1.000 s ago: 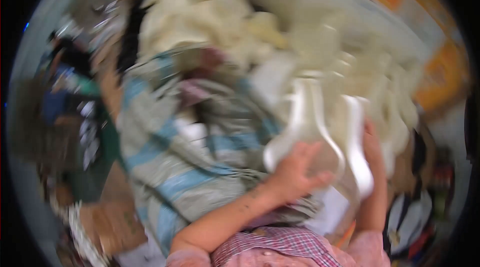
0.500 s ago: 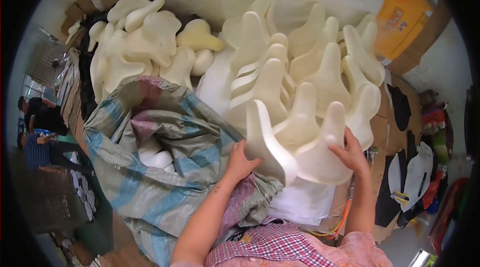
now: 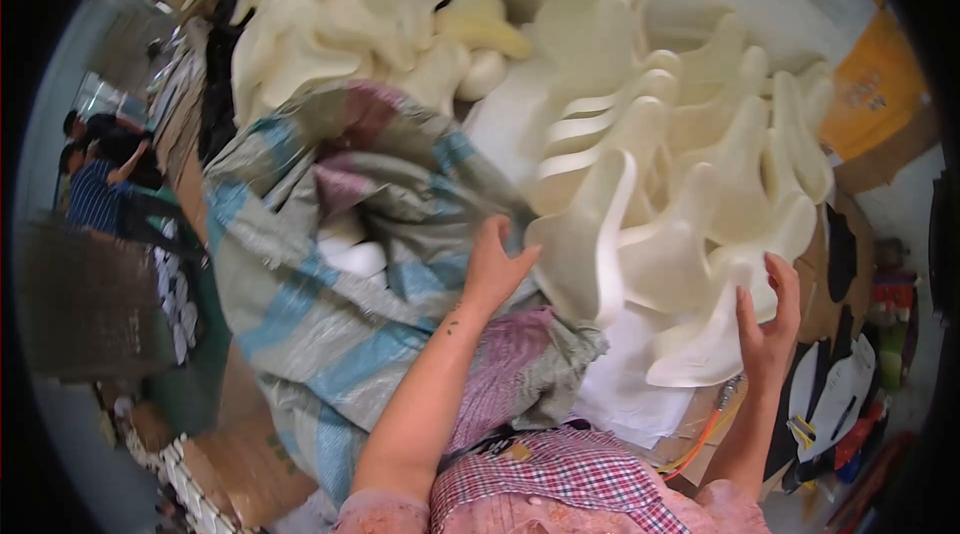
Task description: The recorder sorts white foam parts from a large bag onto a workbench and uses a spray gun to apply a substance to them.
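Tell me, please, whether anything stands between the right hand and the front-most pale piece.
Nothing visible does: the right hand is open just right of that pale piece, though whether they touch is unclear. The striped sack lies left of both.

Room over sheet — sack left, pieces ahead.

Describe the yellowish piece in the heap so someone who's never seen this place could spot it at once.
Find the big grey-and-blue striped sack left of centre, then look beyond its mouth to the jumbled heap of cream pieces. At the heap's right edge, left of the upright rows, lies the yellowish piece. Its deeper yellow sets it apart from its paler neighbours.
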A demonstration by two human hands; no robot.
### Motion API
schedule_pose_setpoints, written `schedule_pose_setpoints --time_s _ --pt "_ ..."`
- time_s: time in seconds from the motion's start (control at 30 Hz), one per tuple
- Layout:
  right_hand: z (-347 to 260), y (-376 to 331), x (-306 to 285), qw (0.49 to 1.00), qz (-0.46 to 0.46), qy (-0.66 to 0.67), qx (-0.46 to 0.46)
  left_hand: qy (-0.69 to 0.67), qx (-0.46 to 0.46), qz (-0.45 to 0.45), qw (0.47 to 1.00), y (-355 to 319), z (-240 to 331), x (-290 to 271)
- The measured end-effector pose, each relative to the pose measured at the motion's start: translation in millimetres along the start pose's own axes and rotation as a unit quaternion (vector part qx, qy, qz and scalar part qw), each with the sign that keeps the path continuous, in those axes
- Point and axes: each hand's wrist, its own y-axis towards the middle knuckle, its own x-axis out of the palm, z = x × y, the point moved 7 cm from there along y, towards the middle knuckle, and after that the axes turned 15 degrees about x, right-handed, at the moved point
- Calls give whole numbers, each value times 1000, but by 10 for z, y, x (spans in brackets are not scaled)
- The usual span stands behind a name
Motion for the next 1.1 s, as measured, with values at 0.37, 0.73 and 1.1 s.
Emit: schedule_pose_setpoints --time_s 0.37,0.73,1.1 --pt "-1895 -1538 2919 715 -566 31 -409 248 -415 -151 863 -3487 -752 -3400" --pt "-2106 -3119 3305 546 -771 168 -281 15 -512 -109 852 -3657 -649 -2786" --pt "-941 -1573 2302 760 -414 -16 -501 171 -243 -149 943 -2904 -1103 -2650"
